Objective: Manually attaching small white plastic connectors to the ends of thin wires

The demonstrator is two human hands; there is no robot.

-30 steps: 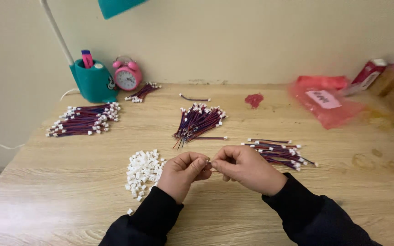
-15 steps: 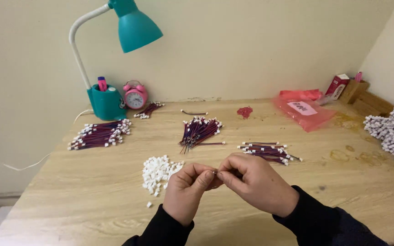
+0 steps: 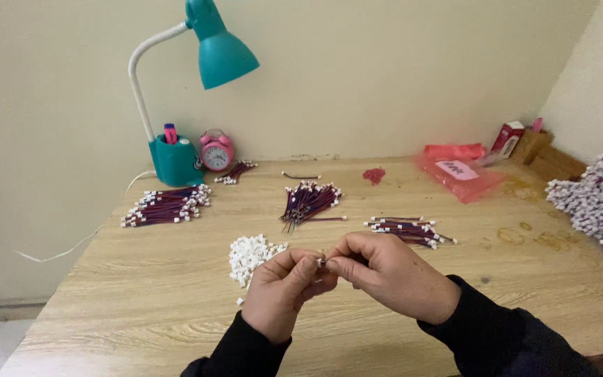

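1. Wooden desk point(image 3: 141, 307), both hands meet above its near-middle, just in front of the pile of white plugs point(image 3: 249, 253).
2. Left hand point(image 3: 284, 290) and right hand point(image 3: 385, 269) are touching at the fingertips, pinched on one small piece point(image 3: 321, 262) between them.
3. Piece is mostly hidden; only a tiny dark-and-white bit shows where the thumbs and forefingers meet. Looks like a short wire with a plug, cannot tell for sure.
4. Long axis: cannot tell. Which end points where is hidden too.
5. Left hand: thumb and forefinger closed on the piece, other fingers curled under. Right hand: same pinch, knuckles up, other fingers folded.
6. Piece is held in the air, clear of the desk top.
7. Around: wire bundle point(image 3: 308, 202) straight behind the hands, another bundle point(image 3: 410, 230) just behind the right hand, third bundle point(image 3: 165, 206) far left.
8. Back edge: teal lamp point(image 3: 204, 63), pink clock point(image 3: 216, 151), pink bag point(image 3: 458, 171). Big heap of white-tipped wires point(image 3: 601, 202) at right.
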